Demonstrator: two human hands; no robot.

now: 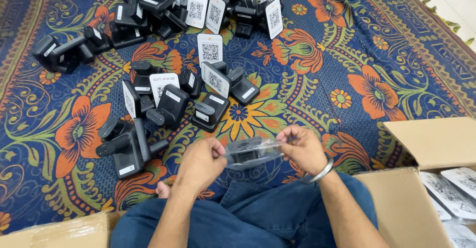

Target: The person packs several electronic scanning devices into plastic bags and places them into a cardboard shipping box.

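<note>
Right now the left hand point(201, 163) and the right hand point(303, 150) pinch opposite ends of a clear plastic bag holding a small black device point(253, 154), held level above the blue-jeaned lap point(258, 213). Both grips are clenched on the bag's film, not on the device inside. Judging by that hold, doing this well means pulling the film apart evenly while the device stays supported, so it does not drop out. Just right of the grip an open cardboard box point(426, 144) holds more bagged white cards. Beyond the grip, unwrapped black devices with white coded cards point(173, 99) lie scattered on the blue floral cloth point(347, 55), and a further heap point(198, 5) sits farthest away.
</note>
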